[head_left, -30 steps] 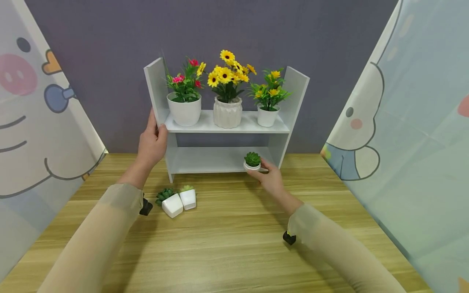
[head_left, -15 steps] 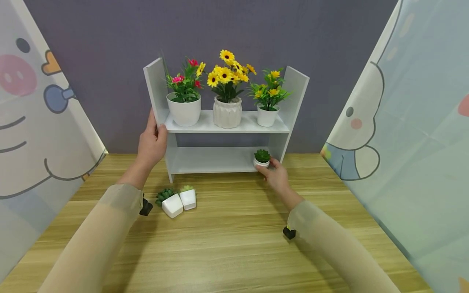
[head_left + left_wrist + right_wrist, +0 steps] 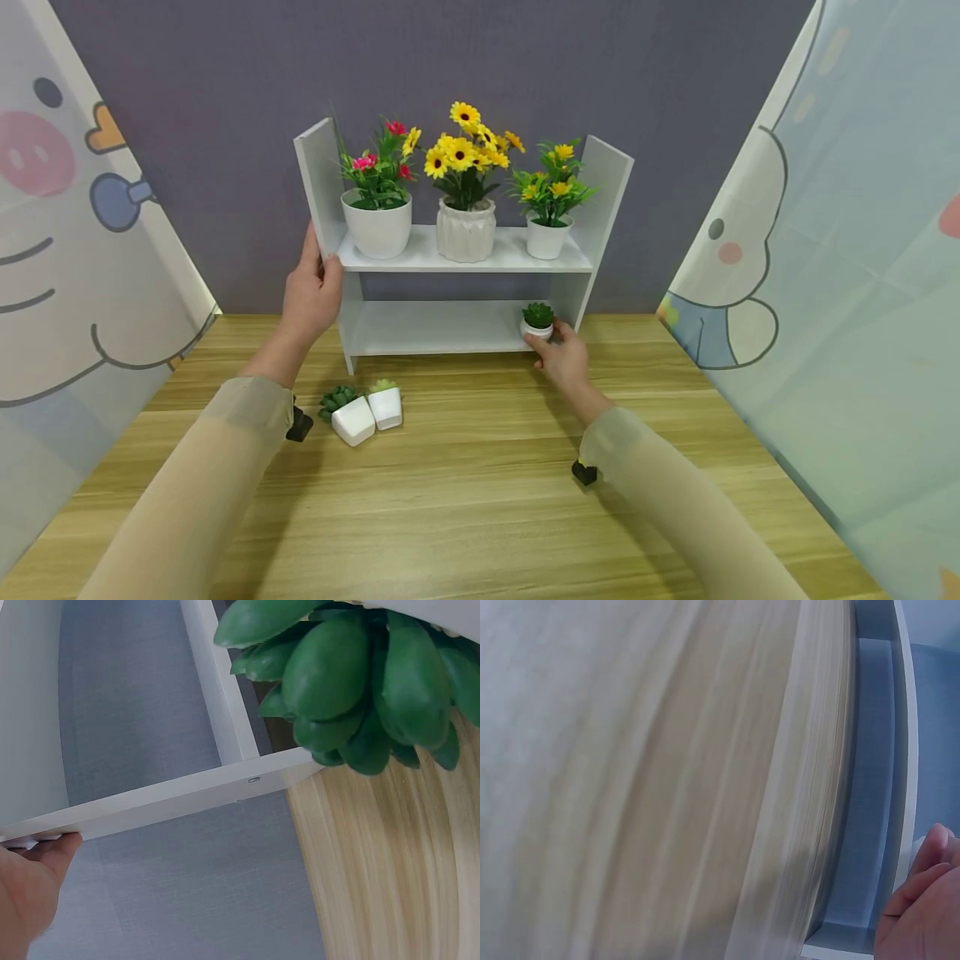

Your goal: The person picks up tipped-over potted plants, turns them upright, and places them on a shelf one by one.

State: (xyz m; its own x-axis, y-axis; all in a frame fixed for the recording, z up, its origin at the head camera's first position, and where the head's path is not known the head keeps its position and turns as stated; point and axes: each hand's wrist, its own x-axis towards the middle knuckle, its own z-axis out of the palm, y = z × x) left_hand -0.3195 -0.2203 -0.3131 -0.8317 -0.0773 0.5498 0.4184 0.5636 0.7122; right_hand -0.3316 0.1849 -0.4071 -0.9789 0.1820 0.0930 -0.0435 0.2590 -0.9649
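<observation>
A white two-tier shelf (image 3: 442, 325) stands at the back of the table. My left hand (image 3: 311, 292) grips the shelf's left side panel (image 3: 318, 179), the thumb at its front edge. At the right end of the lower board, my right hand (image 3: 564, 360) pinches the white pot of a small green succulent (image 3: 537, 317) between thumb and fingers. In the right wrist view the right hand (image 3: 924, 904) hides most of that pot. Two more succulents in angular white pots, a dark green one (image 3: 352, 421) and a paler one (image 3: 386, 408), lie tipped on the table, near the left forearm.
On the upper board stand a pot with pink and yellow flowers (image 3: 378, 229), a ribbed pot of yellow daisies (image 3: 466, 233) and a smaller yellow-flowered pot (image 3: 547, 240). A grey wall (image 3: 465, 50) rises behind the shelf. Cartoon-printed sheets (image 3: 840, 275) flank the wooden table (image 3: 480, 500).
My right hand has moved the small succulent rightward along the lower board to near the right panel, then nearly stopped. The left hand has stayed at the left panel.
</observation>
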